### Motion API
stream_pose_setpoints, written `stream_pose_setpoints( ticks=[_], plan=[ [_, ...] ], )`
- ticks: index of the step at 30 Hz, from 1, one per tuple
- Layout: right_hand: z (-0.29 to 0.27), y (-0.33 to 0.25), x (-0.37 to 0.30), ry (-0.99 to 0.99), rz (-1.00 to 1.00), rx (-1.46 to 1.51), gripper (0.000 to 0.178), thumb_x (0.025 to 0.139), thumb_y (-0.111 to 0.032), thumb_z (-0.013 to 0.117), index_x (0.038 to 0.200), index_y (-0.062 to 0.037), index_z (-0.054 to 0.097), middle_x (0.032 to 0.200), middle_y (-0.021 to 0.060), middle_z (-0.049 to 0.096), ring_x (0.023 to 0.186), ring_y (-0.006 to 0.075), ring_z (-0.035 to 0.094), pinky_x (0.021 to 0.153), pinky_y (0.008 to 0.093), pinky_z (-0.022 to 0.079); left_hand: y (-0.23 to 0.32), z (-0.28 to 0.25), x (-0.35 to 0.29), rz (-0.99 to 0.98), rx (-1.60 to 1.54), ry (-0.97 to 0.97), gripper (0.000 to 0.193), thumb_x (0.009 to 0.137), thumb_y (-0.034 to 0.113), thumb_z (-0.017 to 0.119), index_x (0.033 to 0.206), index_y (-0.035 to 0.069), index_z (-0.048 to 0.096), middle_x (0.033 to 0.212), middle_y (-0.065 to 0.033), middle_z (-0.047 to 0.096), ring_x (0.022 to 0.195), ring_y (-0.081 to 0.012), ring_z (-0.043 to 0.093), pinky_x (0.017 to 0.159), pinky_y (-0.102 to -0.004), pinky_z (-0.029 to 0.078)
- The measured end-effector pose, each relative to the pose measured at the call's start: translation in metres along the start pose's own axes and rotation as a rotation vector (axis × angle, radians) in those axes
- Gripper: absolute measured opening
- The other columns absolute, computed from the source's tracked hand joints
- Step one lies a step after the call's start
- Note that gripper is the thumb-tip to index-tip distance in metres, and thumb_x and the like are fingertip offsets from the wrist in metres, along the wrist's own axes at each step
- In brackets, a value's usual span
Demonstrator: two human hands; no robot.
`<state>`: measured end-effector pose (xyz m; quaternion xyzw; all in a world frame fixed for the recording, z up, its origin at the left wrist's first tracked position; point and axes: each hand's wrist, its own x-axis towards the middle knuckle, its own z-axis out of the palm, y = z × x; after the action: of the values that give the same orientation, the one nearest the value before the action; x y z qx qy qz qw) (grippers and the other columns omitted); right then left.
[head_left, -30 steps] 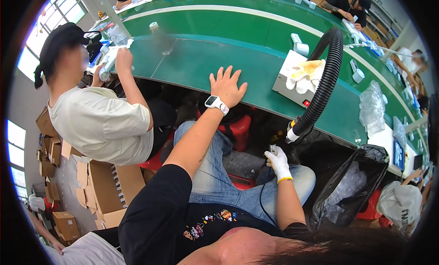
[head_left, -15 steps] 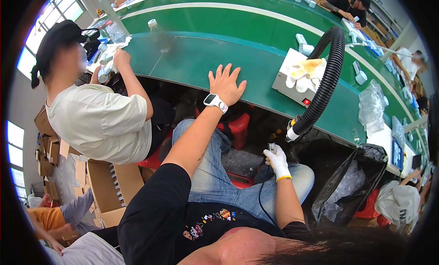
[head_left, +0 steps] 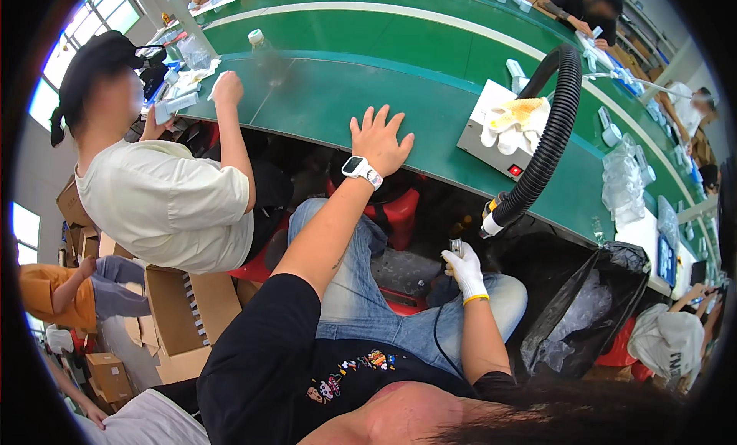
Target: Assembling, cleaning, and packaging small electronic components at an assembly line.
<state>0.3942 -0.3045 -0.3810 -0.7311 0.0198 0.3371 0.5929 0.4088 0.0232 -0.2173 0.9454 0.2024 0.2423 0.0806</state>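
1. My bare left hand (head_left: pixel 381 142) lay palm down, fingers spread, near the front edge of the smooth green worktable (head_left: pixel 322 100), holding nothing I could see. A flat, quiet palm seemed the right way to steady myself.
2. My right hand (head_left: pixel 465 270), in a white knitted glove with a yellow cuff, was well apart from the left, its fingers closed around a small silver metal object (head_left: pixel 457 248) below table height, over my lap. The glove hid most of it, so I could not tell its full shape.
3. A firm, even grip, with the silver end clear of the fingertips, looked best to me.
4. A thin black cord (head_left: pixel 437 337) hung in a curve beneath that glove; slack like that seemed worth having, free of my knee.
5. The thick black corrugated hose (head_left: pixel 564 84) arched down from the table, its white tip (head_left: pixel 489 227) near the glove but not touching. I judged that gap worth guarding, to avoid a knock.
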Motion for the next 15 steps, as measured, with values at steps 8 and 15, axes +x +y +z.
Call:
stream_pose_setpoints(
  ticks=[8, 15],
  plan=[
    [-0.0010, 0.0039, 0.0017, 0.021, -0.012, -0.027, 0.029, 0.091, -0.011, 0.076, 0.114, -0.0047, 0.059, 0.079, 0.0032, 0.059, 0.058, 0.0094, 0.052, 0.051, 0.0272, 0.048, -0.0003, 0.0024, 0.0001, 0.000, -0.006, 0.050, 0.056, 0.095, 0.049, 0.062, 0.142, 0.019, 0.062, 0.156, -0.0140, 0.051, 0.148, -0.0403, 0.040, 0.119, -0.0675, 0.026],
    [-0.0007, 0.0058, 0.0049, 0.067, -0.067, -0.008, 0.028, 0.090, -0.010, 0.076, 0.111, -0.0046, 0.059, 0.078, 0.0028, 0.058, 0.058, 0.0100, 0.053, 0.051, 0.0280, 0.049, -0.0005, 0.0000, -0.0004, 0.006, 0.003, 0.034, 0.055, 0.095, 0.049, 0.062, 0.141, 0.019, 0.063, 0.156, -0.0144, 0.051, 0.148, -0.0402, 0.040, 0.119, -0.0671, 0.026]
  ],
)
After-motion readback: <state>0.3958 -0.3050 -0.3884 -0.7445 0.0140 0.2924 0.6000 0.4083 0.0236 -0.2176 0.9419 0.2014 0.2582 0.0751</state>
